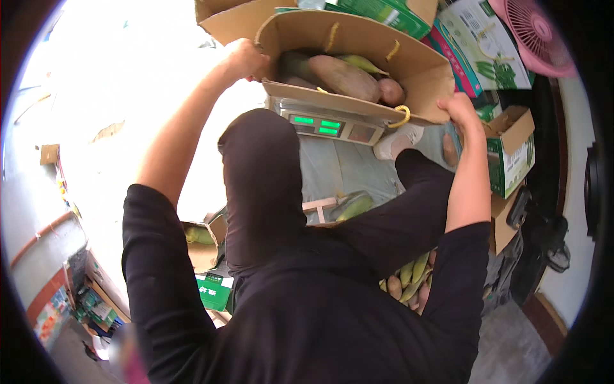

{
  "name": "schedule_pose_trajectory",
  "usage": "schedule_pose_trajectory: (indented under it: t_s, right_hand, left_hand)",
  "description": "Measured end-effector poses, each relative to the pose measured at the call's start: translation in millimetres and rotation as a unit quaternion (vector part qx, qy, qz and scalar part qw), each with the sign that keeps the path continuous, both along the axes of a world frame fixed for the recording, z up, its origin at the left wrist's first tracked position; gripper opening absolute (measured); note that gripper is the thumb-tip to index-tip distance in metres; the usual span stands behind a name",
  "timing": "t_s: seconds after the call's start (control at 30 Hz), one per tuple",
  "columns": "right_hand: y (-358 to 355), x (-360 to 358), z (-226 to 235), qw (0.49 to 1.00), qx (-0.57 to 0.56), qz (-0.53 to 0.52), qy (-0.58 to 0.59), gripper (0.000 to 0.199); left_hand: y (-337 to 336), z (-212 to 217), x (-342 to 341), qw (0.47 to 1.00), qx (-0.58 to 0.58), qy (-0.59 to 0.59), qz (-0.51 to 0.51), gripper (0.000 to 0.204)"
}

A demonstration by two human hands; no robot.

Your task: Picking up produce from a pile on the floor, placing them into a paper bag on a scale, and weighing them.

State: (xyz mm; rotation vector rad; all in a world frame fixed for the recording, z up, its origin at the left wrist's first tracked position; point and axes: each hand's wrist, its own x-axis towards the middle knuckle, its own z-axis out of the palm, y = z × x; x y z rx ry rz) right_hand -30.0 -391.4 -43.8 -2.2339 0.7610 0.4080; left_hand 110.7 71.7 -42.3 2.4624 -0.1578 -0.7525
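An open brown cardboard box (358, 35) with yellow cord handles rests on a grey weighing scale (326, 125) with a lit green display. Inside it lie sweet potatoes (345, 77) and ears of corn in green husk (361, 62). My left hand (246, 59) grips the box's left edge. My right hand (459, 107) holds its right corner. Both arms in black sleeves reach forward over my bent knees in black trousers.
Green-and-white printed cartons (508, 150) stack at the right and the back. A pink fan (534, 32) stands at the top right. More corn and sweet potatoes (409, 275) lie under my right arm. A small green box (214, 291) and open cartons sit at the lower left.
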Motion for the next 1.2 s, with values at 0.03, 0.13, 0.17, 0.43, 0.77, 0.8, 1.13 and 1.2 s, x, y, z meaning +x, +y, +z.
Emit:
schedule_pose_trajectory:
  t_s: [0.03,0.13,0.17,0.43,0.77,0.8,1.13,1.2]
  right_hand:
    - [6.4,0.7,1.9,1.000,-0.010,0.014,-0.017,0.024]
    - [41.8,-4.6,32.1,0.997,0.015,0.001,-0.077,0.021]
    - [50.9,0.4,42.9,0.996,0.017,0.015,-0.084,0.021]
    - [119.6,62.4,78.5,0.991,-0.019,0.130,-0.030,0.013]
    - [321.8,99.0,89.3,0.926,-0.141,0.343,-0.064,0.031]
    - [344.7,97.3,83.6,0.926,-0.138,0.346,-0.059,0.033]
    - [537.5,-5.8,0.9,0.948,0.123,0.268,-0.118,0.073]
    - [568.3,-32.5,8.9,0.965,0.244,-0.031,-0.088,0.057]
  left_hand:
    - [7.6,-9.3,2.3,1.000,0.001,0.005,0.018,0.021]
    - [15.9,-6.6,1.5,0.999,-0.003,-0.004,0.032,0.021]
    - [23.3,-8.9,0.1,0.999,-0.041,0.001,0.036,0.022]
    - [108.8,10.1,-17.2,0.989,-0.086,0.016,0.119,0.031]
    - [303.7,42.7,-117.8,0.943,-0.028,-0.072,0.324,0.035]
    - [335.0,30.1,-128.9,0.940,-0.026,-0.075,0.332,0.035]
    - [496.6,-18.5,-239.1,0.899,0.365,-0.076,0.230,0.042]
    - [501.6,-33.3,-268.4,0.867,0.424,-0.016,0.262,0.036]
